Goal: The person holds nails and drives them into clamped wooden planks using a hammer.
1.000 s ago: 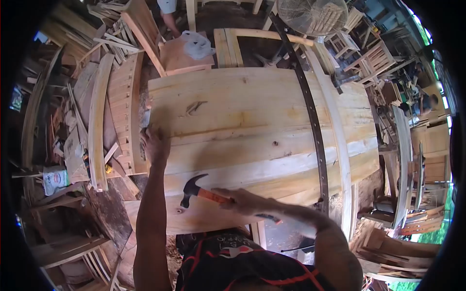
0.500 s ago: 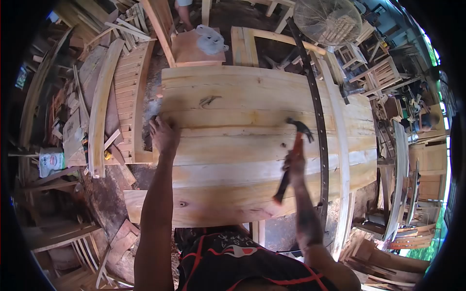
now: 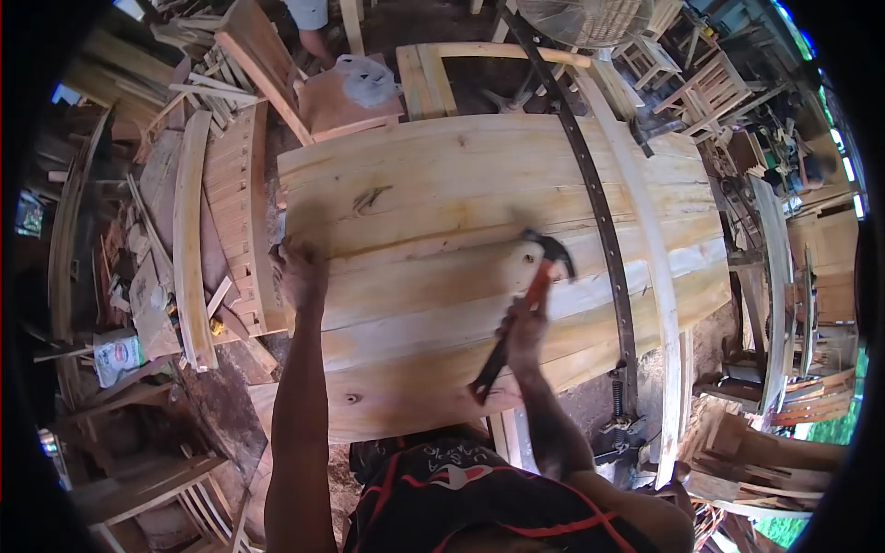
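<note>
The right hand (image 3: 524,336) is closed around the handle of a hammer (image 3: 540,281), over the middle of the broad plank panel (image 3: 415,300), somewhat nearer its near edge. The hammer is tilted, its dark head toward the far right corner and the butt of its handle toward the near edge; whether it touches the wood cannot be told. The left hand (image 3: 300,275) is at the panel's left edge, fingers partly spread; blur and shadow leave it unclear whether they grip the wood.

To the right of the hammer, a dark metal bar (image 3: 595,198) with a row of holes crosses the panel from its far edge to its near edge. A pale wooden strip (image 3: 651,240) runs beside it, farther right, extending past both edges.

Beyond the left edge are a slatted wooden piece (image 3: 228,189) and a long, slightly curved board (image 3: 191,240). Past the far edge, a crumpled plastic bag (image 3: 367,83) lies on a small wooden top (image 3: 327,115), with part of another person (image 3: 316,41) behind it. A wire-caged fan (image 3: 590,20) is farther right.
</note>
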Tool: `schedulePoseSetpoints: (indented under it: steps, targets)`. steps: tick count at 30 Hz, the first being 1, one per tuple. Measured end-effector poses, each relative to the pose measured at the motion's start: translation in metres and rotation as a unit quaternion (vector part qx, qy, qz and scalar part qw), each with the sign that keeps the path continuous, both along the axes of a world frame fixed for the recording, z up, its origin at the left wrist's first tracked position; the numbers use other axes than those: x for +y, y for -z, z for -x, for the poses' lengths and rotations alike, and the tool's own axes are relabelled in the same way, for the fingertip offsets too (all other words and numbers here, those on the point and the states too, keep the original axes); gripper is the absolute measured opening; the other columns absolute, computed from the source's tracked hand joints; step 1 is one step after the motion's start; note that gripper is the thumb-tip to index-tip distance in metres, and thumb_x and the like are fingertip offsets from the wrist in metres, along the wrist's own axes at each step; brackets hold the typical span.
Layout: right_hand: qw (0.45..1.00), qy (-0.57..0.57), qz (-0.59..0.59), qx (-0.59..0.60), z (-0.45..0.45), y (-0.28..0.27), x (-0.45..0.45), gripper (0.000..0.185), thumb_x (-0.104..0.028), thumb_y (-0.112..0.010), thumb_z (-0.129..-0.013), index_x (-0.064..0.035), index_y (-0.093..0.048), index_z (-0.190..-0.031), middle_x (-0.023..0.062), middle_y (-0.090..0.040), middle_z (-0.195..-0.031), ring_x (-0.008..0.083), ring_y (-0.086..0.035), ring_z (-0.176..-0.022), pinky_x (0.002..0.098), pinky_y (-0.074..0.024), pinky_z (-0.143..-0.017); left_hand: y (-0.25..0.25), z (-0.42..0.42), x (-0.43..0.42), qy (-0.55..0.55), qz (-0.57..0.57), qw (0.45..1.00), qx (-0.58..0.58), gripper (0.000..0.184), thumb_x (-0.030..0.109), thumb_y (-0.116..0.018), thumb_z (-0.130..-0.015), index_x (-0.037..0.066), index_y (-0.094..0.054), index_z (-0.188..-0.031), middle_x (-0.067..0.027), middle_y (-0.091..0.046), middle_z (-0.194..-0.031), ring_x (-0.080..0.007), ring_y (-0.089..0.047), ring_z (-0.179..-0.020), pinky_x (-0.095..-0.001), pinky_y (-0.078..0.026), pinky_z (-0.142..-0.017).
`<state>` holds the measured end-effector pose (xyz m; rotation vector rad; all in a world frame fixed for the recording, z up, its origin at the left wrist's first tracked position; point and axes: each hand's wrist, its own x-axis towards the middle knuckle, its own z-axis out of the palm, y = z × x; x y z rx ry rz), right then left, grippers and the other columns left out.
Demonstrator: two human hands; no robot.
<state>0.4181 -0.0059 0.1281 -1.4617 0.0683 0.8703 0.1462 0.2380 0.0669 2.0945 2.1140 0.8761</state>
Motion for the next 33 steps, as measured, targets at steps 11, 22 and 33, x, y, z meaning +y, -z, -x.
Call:
schedulePoseSetpoints:
  steps: [11, 22, 33]
  targets:
    - [0.988, -0.057, -0.11, 0.089, -0.001, 0.025, -0.023, 0.078, -0.007, -0.056, -0.092, -0.0291, -0.015, -0.156, -0.0005, -0.048, -0.066, 0.0097, -0.049, -0.049, 0.0248, -0.0421, -0.039, 0.002, 0.012, 0.0, 0.042, 0.011, 0.996, -0.077, 0.043, 0.021, -0.062, -0.087, 0.009, -0.049, -0.126, -0.02, -0.046, -0.127, -0.0428, -0.056, -0.109, -0.0536, -0.05, -0.086]
    - [0.91, -0.415, -0.021, -0.007, 0.065, -0.035, 0.013, 0.067, -0.01, -0.059, -0.091, -0.0178, -0.033, -0.152, 0.0008, -0.051, -0.062, 0.0115, -0.047, -0.043, 0.0289, -0.0402, -0.039, 0.005, 0.011, 0.002, 0.052, 0.01, 0.997, -0.057, 0.038, 0.023, -0.057, -0.09, 0.008, -0.049, -0.125, -0.0208, -0.046, -0.127, -0.0453, -0.056, -0.107, -0.0559, -0.049, -0.088]
    - [0.994, -0.094, 0.026, -0.038, -0.099, -0.018, 0.013, 0.07, -0.004, -0.052, -0.091, -0.0228, -0.028, -0.154, -0.0009, -0.045, -0.064, 0.0101, -0.046, -0.045, 0.0274, -0.0386, -0.037, 0.006, 0.009, 0.001, -0.003, 0.054, 0.996, -0.066, 0.039, 0.02, -0.056, -0.087, 0.011, -0.047, -0.125, -0.0193, -0.047, -0.126, -0.0428, -0.055, -0.111, -0.055, -0.047, -0.089]
